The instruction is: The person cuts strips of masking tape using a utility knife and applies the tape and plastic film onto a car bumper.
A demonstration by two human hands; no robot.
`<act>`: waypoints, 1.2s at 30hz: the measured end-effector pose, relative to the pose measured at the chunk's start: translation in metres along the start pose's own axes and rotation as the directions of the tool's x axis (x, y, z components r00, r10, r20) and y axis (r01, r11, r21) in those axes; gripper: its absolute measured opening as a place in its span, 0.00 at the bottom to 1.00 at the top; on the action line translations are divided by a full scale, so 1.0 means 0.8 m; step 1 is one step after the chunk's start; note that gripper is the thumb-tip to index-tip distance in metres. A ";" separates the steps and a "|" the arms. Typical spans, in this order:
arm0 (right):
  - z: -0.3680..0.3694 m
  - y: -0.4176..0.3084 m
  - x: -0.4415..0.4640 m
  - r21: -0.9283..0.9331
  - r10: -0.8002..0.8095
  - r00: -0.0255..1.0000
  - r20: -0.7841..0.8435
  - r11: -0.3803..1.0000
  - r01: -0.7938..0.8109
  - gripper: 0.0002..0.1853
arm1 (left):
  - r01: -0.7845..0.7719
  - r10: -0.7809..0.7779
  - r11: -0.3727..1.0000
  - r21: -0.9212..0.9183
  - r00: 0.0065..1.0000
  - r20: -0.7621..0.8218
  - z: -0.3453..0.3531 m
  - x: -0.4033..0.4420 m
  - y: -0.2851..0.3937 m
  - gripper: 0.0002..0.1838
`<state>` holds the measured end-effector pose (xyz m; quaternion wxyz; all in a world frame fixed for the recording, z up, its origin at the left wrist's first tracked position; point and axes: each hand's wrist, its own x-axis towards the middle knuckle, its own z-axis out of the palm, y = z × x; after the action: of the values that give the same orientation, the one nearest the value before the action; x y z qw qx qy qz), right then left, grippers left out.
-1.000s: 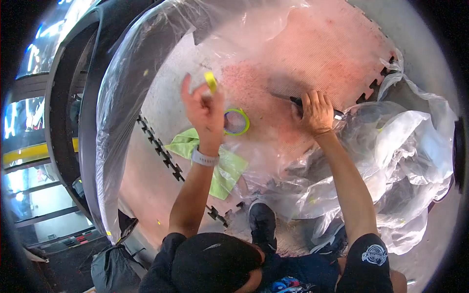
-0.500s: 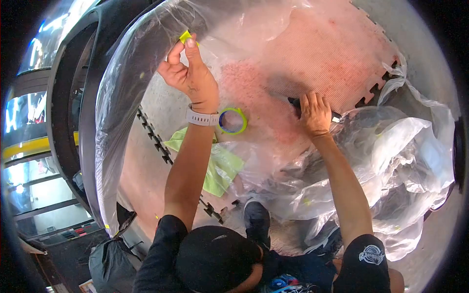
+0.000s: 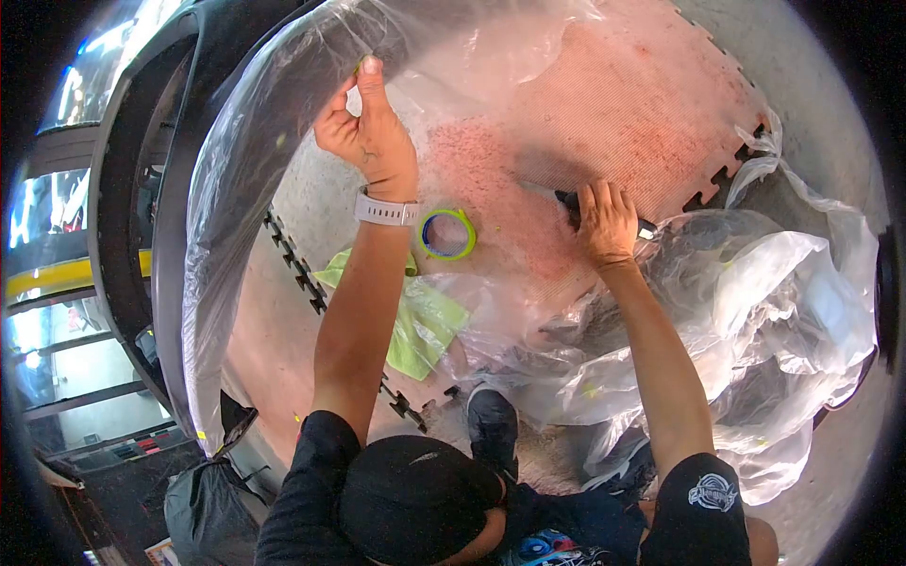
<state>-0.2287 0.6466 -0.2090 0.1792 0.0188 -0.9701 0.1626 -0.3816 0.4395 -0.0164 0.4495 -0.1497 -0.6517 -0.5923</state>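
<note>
A small yellow-green strip (image 3: 360, 65), of which only a sliver shows, is pinched between the thumb and index finger of the left hand (image 3: 368, 132), the gap between these fingertips being closed. The tips are set against a sheet of clear plastic film (image 3: 241, 160) draped at the left; whether the film is gripped too cannot be told. The other left fingers are curled in toward the palm, the thumb is pointed away from the body, and the forearm is stretched forward, its wrist circled by a pale watch strap (image 3: 384, 209). By the right hand (image 3: 609, 222) a black-handled knife with a thin blade (image 3: 568, 200) is held palm down on the pinkish, textured floor mat (image 3: 628, 104); the fingers are kept close together and bent over the handle, though their undersides are hidden. The blade is pointed toward the left, and the right arm is extended forward and nearly straight. Between the two arms a lime-green ring with a blue inner face (image 3: 472, 229) is seen on the floor, near a crumpled light-green cloth (image 3: 429, 325). Bunched clear plastic (image 3: 783, 302) is heaped beside the right forearm.
</note>
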 end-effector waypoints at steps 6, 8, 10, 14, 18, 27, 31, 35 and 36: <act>0.000 -0.001 0.001 -0.011 0.015 1.000 0.007 1.000 -0.015 0.22 | -0.025 0.023 0.999 0.034 0.999 0.044 -0.002 0.006 0.001 0.12; 0.001 0.000 0.002 -0.019 0.024 0.999 0.038 1.000 -0.023 0.22 | -0.073 0.069 0.995 0.061 0.995 0.066 0.001 0.008 0.005 0.11; 0.006 0.002 0.000 -0.021 0.012 1.000 0.015 1.000 -0.011 0.21 | -0.164 0.157 0.976 0.145 0.986 0.059 0.004 0.009 0.004 0.14; 0.007 0.004 -0.001 -0.062 -0.023 1.000 -0.003 0.998 0.022 0.20 | -0.197 0.183 0.965 0.172 0.978 0.095 0.002 0.011 -0.004 0.13; 0.012 0.005 -0.001 -0.079 -0.007 0.999 0.038 0.997 0.010 0.21 | 0.064 -0.061 0.997 0.041 0.995 -0.082 0.015 -0.009 0.020 0.11; -0.002 -0.003 -0.001 -0.019 0.022 0.999 0.043 1.000 -0.021 0.24 | 0.489 -0.491 0.849 -0.200 0.870 0.047 -0.013 -0.035 0.078 0.10; 0.006 0.000 0.001 -0.057 0.037 0.995 0.091 0.998 -0.032 0.26 | 0.556 -0.583 0.766 -0.323 0.812 0.016 0.006 -0.010 0.080 0.07; 0.004 0.000 -0.002 -0.030 0.008 1.000 0.017 1.000 -0.008 0.18 | 0.556 -0.587 0.736 -0.385 0.809 0.046 0.011 0.001 0.070 0.07; 0.008 0.002 -0.002 -0.038 -0.003 1.000 -0.015 0.999 0.002 0.17 | 0.575 -0.595 0.698 -0.426 0.797 0.101 0.012 0.004 0.068 0.07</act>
<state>-0.2294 0.6458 -0.2154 0.1869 0.0156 -0.9716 0.1443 -0.3478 0.4606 0.0215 0.2070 -0.0183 -0.5053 -0.8375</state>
